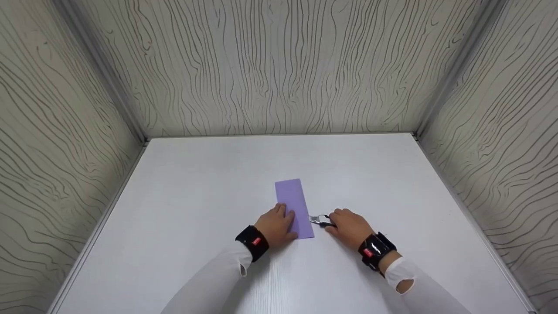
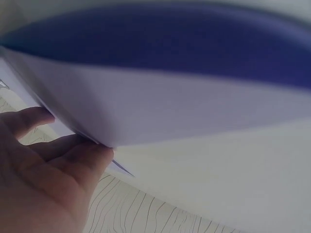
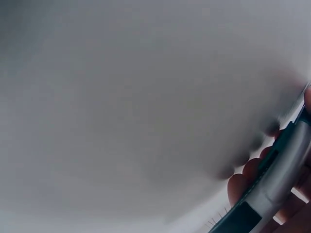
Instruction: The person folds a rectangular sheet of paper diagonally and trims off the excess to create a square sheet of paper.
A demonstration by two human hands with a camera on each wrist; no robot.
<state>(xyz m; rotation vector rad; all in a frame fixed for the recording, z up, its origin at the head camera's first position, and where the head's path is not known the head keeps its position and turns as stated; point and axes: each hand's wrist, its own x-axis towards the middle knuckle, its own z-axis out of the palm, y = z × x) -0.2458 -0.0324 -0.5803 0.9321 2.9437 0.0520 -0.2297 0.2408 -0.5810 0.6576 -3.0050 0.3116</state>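
A narrow strip of purple paper (image 1: 293, 198), apparently folded lengthwise, lies on the white table a little right of centre. My left hand (image 1: 277, 226) rests on its lower left part, fingers spread and pressing it down. In the left wrist view the paper (image 2: 194, 97) bulges up close to the camera, beside the fingers (image 2: 77, 158). My right hand (image 1: 350, 226) grips a utility knife (image 1: 322, 220) with a silver and dark handle. The knife's metal tip meets the paper's right edge. The right wrist view shows fingers curled round the knife handle (image 3: 279, 177).
The white table (image 1: 196, 174) spreads out around the paper. Wood-patterned panels (image 1: 279, 65) enclose it at the back and both sides, with grey metal posts (image 1: 104, 74) at the corners. Black bands (image 1: 253, 243) are strapped round both wrists.
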